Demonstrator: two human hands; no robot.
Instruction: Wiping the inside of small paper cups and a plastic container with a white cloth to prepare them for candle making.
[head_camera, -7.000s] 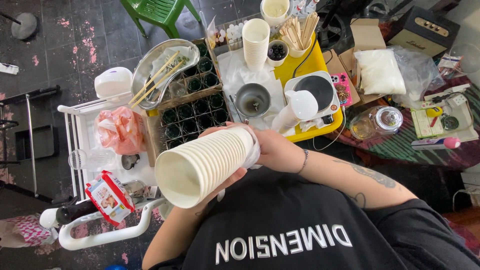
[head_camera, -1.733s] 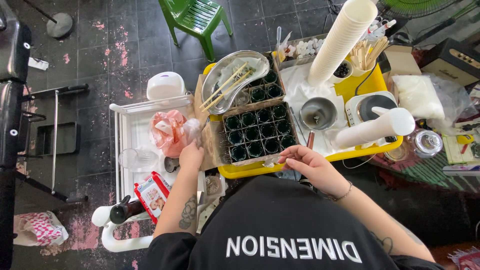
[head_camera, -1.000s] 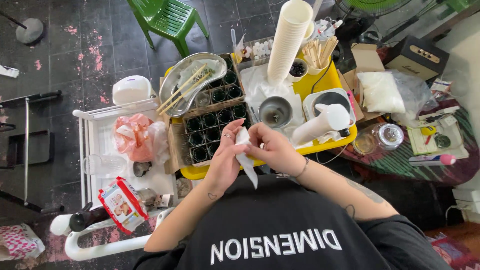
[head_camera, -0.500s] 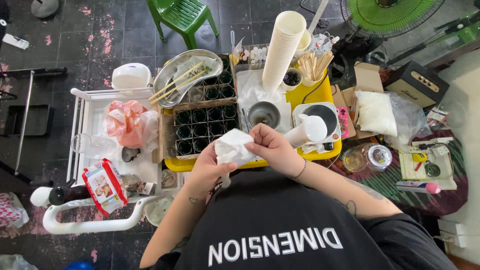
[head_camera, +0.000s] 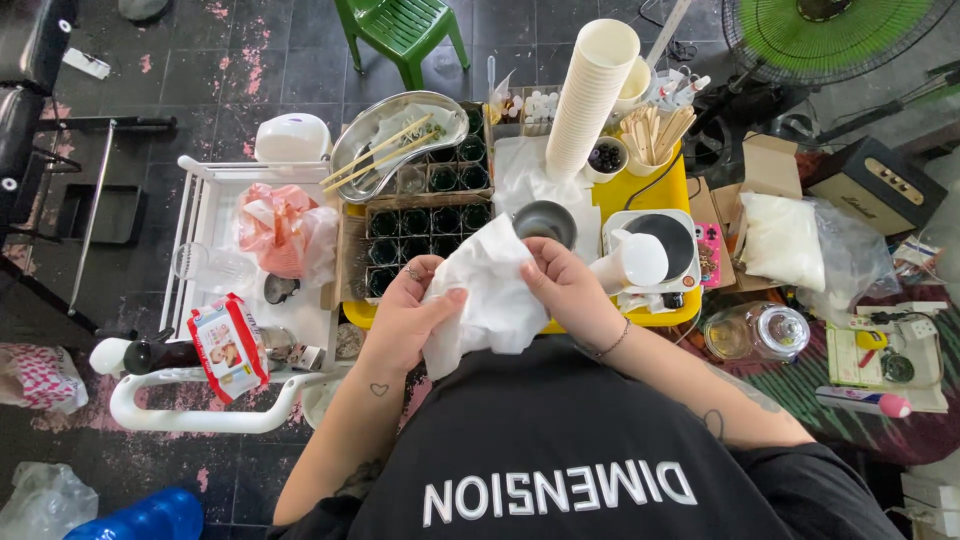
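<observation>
Head view, looking straight down: a person in a black shirt holds a white tissue between both hands, close to the chest and above the near edge of a yellow tray. The tissue is thin, crumpled and partly spread — soft folds, no visible marks. The left hand has its grip closed on the tissue's left edge, thumb on top. The right hand pinches the upper right edge with curled fingers. Beyond the hands stand a crate of dark jars and a tall stack of white cups.
</observation>
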